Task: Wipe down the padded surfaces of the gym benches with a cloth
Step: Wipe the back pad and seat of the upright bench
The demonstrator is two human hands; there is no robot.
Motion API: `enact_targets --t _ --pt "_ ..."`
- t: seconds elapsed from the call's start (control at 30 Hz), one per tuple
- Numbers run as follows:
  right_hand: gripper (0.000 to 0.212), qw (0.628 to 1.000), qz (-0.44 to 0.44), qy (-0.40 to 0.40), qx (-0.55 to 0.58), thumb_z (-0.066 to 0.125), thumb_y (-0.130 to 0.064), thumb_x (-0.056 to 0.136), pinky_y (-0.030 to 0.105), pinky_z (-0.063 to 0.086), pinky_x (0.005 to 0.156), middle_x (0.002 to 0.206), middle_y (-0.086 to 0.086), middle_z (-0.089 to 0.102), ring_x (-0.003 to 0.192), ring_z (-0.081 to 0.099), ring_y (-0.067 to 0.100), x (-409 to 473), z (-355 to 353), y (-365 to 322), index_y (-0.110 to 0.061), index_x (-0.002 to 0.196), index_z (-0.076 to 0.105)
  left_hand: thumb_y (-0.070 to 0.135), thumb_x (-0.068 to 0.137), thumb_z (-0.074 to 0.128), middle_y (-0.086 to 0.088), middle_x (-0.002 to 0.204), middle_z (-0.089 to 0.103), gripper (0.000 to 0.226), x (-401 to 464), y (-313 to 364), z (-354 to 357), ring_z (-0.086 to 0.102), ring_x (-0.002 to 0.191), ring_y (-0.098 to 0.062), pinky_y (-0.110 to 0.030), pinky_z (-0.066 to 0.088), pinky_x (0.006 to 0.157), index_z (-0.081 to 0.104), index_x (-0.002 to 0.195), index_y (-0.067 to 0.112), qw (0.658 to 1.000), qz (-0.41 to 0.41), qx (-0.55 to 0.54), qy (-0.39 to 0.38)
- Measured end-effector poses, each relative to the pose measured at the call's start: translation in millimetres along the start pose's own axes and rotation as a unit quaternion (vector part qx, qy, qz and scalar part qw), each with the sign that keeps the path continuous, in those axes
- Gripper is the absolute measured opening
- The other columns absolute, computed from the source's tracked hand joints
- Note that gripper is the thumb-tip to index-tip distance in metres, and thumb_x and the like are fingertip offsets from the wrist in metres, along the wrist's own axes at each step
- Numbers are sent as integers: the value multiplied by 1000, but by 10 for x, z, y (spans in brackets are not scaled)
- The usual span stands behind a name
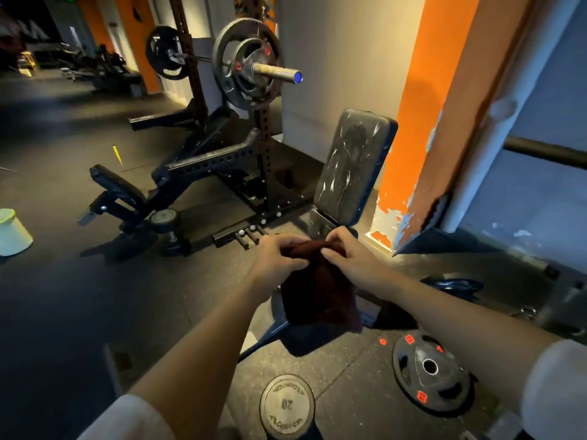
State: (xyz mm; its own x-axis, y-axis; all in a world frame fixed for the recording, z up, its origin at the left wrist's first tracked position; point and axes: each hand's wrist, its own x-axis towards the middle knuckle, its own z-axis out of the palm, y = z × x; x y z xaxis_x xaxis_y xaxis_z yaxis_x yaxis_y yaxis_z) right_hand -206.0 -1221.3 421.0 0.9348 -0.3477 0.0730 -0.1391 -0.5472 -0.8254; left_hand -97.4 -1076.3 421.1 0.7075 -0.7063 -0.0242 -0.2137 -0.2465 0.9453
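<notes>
A dark red cloth hangs in front of me, held by its top edge. My left hand grips the left part of that edge and my right hand pinches the right part. Just beyond my hands stands an upright black bench back pad, cracked and streaked with white. The bench seat is mostly hidden behind my hands and the cloth. A second black padded bench sits low at the left by the rack.
A squat rack with a loaded barbell stands behind the benches. A weight plate and a 20 dumbbell lie on the floor near me. An orange pillar is at the right, a pale bucket at the left.
</notes>
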Motion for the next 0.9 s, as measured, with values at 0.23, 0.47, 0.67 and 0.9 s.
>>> enact_targets --t 0.23,0.47,0.67,0.9 --pt "23 970 25 28 -240 71 -20 85 39 42 89 101 6 65 99 57 23 1074 -305 126 -10 105 67 29 91 64 3 109 59 16 1651 -180 -376 45 110 -18 -35 38 96 76 96 20 958 141 242 -56" --pt "18 942 190 274 48 56 -19 95 37 47 86 92 10 67 90 61 25 1974 -637 86 -9 91 70 31 95 55 8 77 58 20 2831 238 -102 56 83 -16 -32 39 76 59 83 17 963 204 162 -74" --pt "31 895 196 292 274 69 -14 85 47 52 91 107 7 64 100 63 24 2536 -1245 510 -15 113 56 28 95 56 0 78 53 21 3694 616 686 49 75 -16 -32 42 70 51 85 10 997 27 -59 -33" --pt "13 932 219 278 70 73 -9 81 44 53 82 90 10 69 90 65 30 3151 -2352 1245 -9 93 68 11 96 54 1 93 68 18 4537 921 1231 61 84 -5 -14 47 74 71 97 7 985 128 -39 -109"
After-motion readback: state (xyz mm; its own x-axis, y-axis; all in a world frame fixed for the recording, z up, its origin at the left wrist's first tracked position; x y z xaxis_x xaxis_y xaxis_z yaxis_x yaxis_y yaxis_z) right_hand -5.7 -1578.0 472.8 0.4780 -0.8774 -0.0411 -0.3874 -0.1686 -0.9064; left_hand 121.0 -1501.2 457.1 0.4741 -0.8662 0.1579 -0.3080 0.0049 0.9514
